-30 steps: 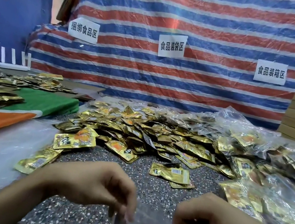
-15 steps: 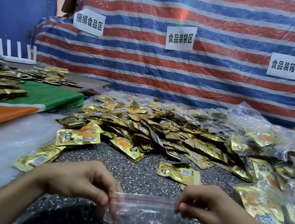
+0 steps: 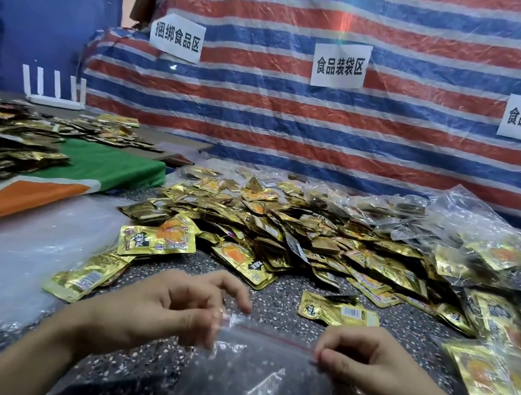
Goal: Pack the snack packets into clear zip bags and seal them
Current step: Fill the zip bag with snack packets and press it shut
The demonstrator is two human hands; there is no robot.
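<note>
Between both hands' fingers (image 3: pixel 334 356), clear zip bag (image 3: pixel 259 374) hangs pinched.

Striped tarp (image 3: pixel 366 139), three signs (image 3: pixel 340 65), maybe router (image 3: pixel 55 100)

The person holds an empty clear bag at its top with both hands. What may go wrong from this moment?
1. The left hand and right hand only pinch the top corners of the zip bag; the thin film may slip when the mouth is pulled apart.
2. The pile of snack packets lies loose just beyond the hands; a reach may push packets onto the filled bags at the right.
</note>
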